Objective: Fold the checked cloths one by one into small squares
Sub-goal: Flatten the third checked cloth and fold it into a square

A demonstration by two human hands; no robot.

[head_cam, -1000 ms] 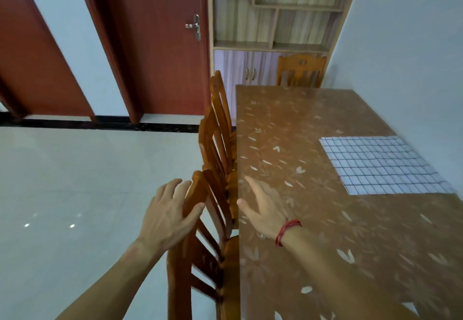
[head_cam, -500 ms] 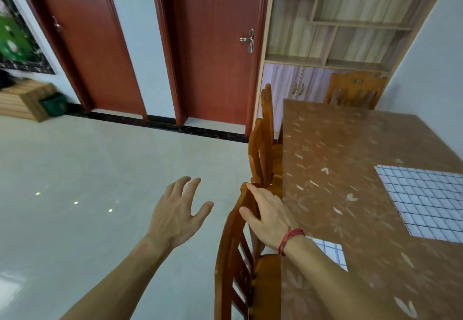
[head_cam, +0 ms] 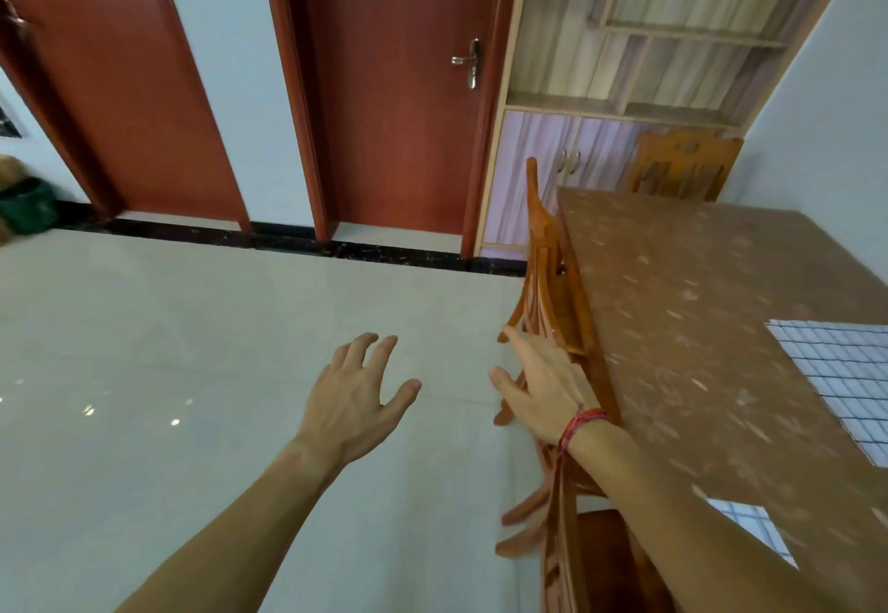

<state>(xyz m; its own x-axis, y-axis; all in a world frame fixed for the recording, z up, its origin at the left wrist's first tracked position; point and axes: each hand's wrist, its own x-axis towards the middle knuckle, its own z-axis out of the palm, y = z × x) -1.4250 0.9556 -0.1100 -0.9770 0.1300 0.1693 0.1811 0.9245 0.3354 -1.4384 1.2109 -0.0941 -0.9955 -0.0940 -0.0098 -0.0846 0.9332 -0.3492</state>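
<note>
Moved off the table (head_cam: 672, 300), right hand (head_cam: 543, 386) rests flat on blurred chair (head_cam: 560, 545), left hand (head_cam: 355, 401) spread empty (checked cloth (head_cam: 838, 372) cropped)

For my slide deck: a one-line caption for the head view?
Open right hand at a wooden chair back beside the table, open left hand over the floor, checked cloth untouched.

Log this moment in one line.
left hand: open, above floor | right hand: open, by chair back | checked cloth: flat on table, untouched
</note>
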